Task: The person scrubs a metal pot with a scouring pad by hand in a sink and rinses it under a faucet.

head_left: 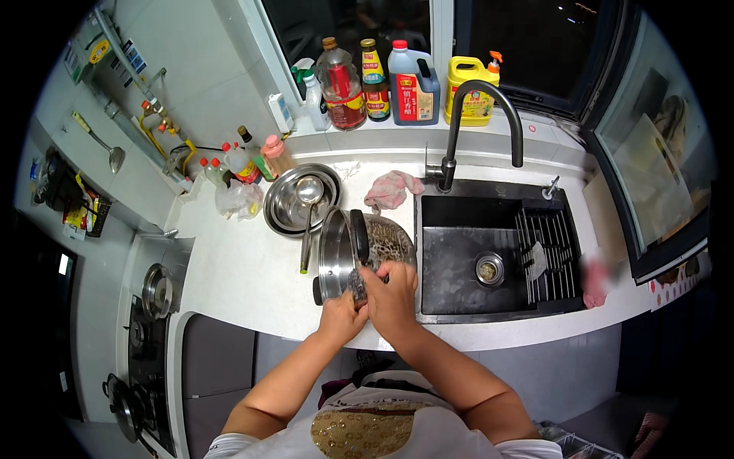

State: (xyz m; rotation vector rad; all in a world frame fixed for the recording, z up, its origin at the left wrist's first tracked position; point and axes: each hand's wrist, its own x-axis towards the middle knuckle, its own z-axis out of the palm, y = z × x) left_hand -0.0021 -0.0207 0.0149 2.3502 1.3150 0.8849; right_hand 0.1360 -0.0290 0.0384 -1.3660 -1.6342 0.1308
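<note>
A steel pot (334, 256) with black side handles stands tilted on its side on the white counter, just left of the sink. Beside it on the right is a rounded, shiny surface (391, 239) with a dark speckled pattern; I cannot tell if it is part of the pot. My left hand (343, 315) is closed at the pot's near edge. Close against it, my right hand (392, 300) is closed too, fingers bent over the near side of the pot. Whatever lies between the fingers is mostly hidden.
Left of the pot, a ladle (309, 191) rests in nested steel bowls (279, 200). A pink cloth (394, 190) lies behind. The black sink (459, 306) has a tall faucet (451, 130) and a rack (547, 260). Bottles and jugs (414, 88) line the sill; a window pane (657, 168) swings inward.
</note>
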